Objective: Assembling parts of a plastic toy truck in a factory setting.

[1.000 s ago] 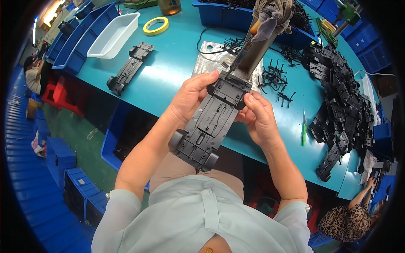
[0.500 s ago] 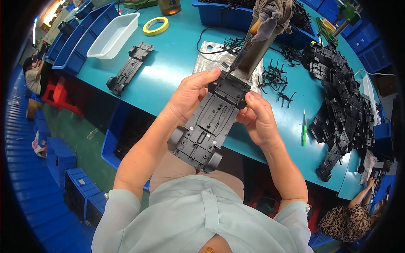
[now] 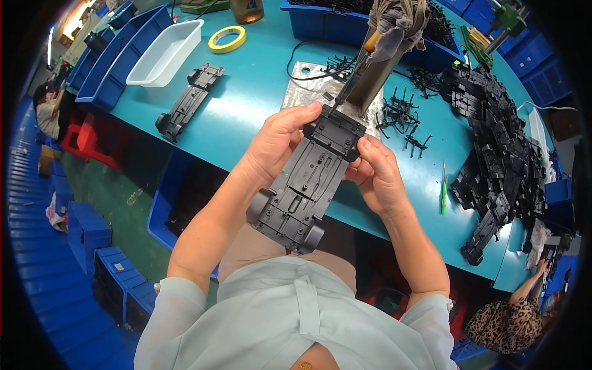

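Left hand (image 3: pixel 275 139) and right hand (image 3: pixel 377 169) both grip black plastic base (image 3: pixel 306 176), held over near edge of table (image 3: pixel 256 74).

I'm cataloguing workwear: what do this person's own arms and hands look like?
The left hand and right hand are gloveless, and no watch or bracelet shows. The pale mint-green sleeves look slightly sheer and end near the elbows, each with a small pearly bead at its edge.
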`<action>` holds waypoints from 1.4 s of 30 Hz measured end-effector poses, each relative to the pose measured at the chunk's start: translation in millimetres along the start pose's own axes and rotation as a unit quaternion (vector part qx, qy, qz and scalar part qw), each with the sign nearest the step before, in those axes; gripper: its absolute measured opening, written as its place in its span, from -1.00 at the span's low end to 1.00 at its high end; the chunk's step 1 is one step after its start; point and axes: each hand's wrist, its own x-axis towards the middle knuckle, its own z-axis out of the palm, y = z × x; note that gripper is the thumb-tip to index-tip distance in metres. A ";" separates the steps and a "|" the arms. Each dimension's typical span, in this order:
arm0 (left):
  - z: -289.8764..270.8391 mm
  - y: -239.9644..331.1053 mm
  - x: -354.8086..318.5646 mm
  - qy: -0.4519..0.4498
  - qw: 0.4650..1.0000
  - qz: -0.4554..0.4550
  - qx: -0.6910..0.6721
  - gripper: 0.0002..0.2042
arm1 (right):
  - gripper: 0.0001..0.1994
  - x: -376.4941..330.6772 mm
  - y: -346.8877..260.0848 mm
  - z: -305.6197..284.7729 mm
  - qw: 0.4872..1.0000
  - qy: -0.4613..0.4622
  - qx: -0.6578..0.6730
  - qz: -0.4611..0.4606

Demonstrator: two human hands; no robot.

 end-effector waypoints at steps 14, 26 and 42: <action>-20.0 -16.8 -3.7 0.048 0.995 0.080 -0.030 -0.80 | -0.73 3.2 11.8 5.7 1.000 0.002 0.007 0.024; -19.6 -3.8 -16.5 0.062 0.991 0.106 -0.049 -0.77 | -0.73 13.4 9.0 15.1 0.999 -0.018 -0.014 0.027; -16.0 1.3 -15.0 0.071 0.993 0.072 -0.066 -0.76 | -0.67 17.3 3.4 16.8 0.999 -0.029 -0.028 0.006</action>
